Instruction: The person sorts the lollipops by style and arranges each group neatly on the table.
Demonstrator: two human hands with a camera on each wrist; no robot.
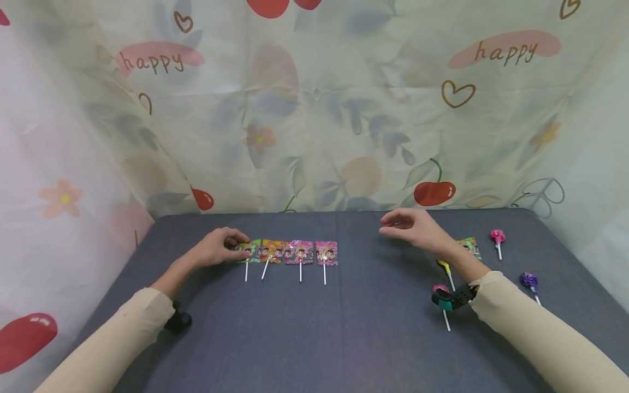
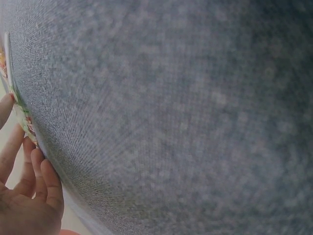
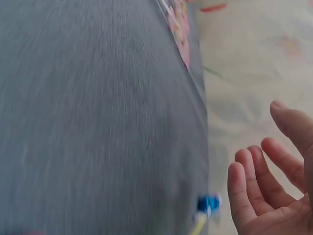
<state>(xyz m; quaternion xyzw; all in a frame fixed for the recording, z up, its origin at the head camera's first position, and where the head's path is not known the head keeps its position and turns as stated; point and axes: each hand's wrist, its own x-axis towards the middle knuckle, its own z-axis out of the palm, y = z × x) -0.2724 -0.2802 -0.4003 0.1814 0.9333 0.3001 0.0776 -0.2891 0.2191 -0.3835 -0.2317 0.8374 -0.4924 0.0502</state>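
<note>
At the left end of a row of flat-wrapped lollipops, my left hand pinches the green-wrapped lollipop by its wrapper. Thumb and fingertips also show at the green wrapper in the left wrist view. Beside it lie an orange-wrapped lollipop, a purple-pink one and a pink one, sticks toward me. My right hand hovers over the table's back right, fingers loosely bent and holding nothing. The right wrist view has a blue-headed lollipop below that hand.
Around my right forearm lie a green packet, a yellow lollipop and a pink lollipop, partly covered. Farther right are a red-pink lollipop and a purple one. A printed curtain hangs behind the grey tabletop.
</note>
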